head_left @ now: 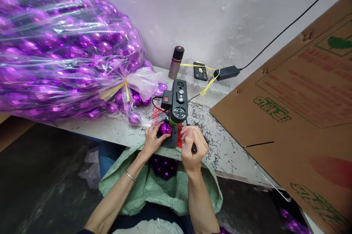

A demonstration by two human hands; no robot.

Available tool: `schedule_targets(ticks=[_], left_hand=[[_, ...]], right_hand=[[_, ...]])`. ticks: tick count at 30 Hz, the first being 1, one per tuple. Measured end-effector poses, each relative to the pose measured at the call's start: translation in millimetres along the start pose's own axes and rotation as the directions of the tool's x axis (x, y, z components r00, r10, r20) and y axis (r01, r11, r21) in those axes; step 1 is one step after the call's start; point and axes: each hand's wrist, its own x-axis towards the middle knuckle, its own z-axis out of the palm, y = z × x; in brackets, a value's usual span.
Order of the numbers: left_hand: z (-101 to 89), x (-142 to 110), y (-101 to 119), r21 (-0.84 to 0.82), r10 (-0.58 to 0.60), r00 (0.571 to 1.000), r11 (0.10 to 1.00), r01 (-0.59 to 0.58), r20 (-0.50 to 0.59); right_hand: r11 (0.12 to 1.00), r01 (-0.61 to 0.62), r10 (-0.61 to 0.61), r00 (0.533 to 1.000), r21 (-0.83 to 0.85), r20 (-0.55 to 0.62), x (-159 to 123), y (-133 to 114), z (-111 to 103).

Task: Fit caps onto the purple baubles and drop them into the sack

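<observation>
My left hand (153,139) pinches a shiny purple ball (165,128) and holds it under the head of a small black bench machine (177,103) with a red switch. My right hand (193,147) is closed around the machine's black lever handle (194,148), just right of the ball. The machine stands on a red base on the grey worktable (115,131). On my lap lies a green sack (154,190) holding more purple balls (162,165).
A huge clear plastic bag of purple balls (55,43) fills the left of the table, tied with yellow string. A large cardboard box (302,117) stands at right. At the back wall are a grey flask (176,62), a small black device (200,71) and a power adapter (226,73). Thin dark shavings litter the table.
</observation>
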Motion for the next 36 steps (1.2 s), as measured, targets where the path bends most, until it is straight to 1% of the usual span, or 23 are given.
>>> schedule_targets(ticks=[2, 5, 10, 12, 14, 18, 21, 25, 28, 36], left_hand=[[-1.3, 1, 0, 0.064, 0.052, 0.998, 0.996, -0.054, 0.033], [-1.0, 4, 2, 0.095, 0.129, 0.99, 0.986, -0.134, 0.055], [7.4, 4, 6, 0.057, 0.183, 0.983, 0.981, -0.184, 0.031], [9.6, 5, 7, 0.031, 0.196, 0.98, 0.98, -0.198, 0.043], [8.8, 7, 7, 0.008, 0.203, 0.976, 0.979, -0.204, 0.084], [2.0, 13, 2, -0.022, 0.196, 0.961, 0.98, -0.196, 0.192], [0.8, 15, -4, -0.027, 0.174, 0.957, 0.985, -0.173, 0.233], [5.2, 12, -10, -0.022, 0.162, 0.958, 0.987, -0.161, 0.237], [7.3, 10, -10, -0.006, 0.159, 0.96, 0.987, -0.162, 0.231], [7.1, 9, -7, 0.011, 0.164, 0.962, 0.985, -0.171, 0.217]], right_hand=[[1.0, 0.007, -0.007, 1.0, -0.011, 0.001, 0, -1, 0], [1.0, 0.018, -0.018, 1.0, -0.024, -0.008, 0, -2, 0], [1.0, 0.01, -0.01, 1.0, -0.027, 0.001, -2, -2, 2], [0.999, 0.012, -0.013, 1.0, -0.032, -0.011, -2, -2, 2], [0.999, 0.016, -0.017, 1.0, -0.034, -0.019, -3, -2, 1], [0.999, 0.016, -0.016, 1.0, -0.031, 0.005, -5, 0, 0], [1.0, 0.006, -0.006, 1.0, -0.031, 0.0, -8, 1, 0], [0.999, 0.006, -0.006, 1.0, -0.04, -0.009, -13, 5, 1], [0.998, 0.033, -0.034, 0.999, -0.055, -0.02, -20, 10, 3], [0.993, 0.099, -0.103, 0.993, -0.064, -0.063, -50, 36, 15]])
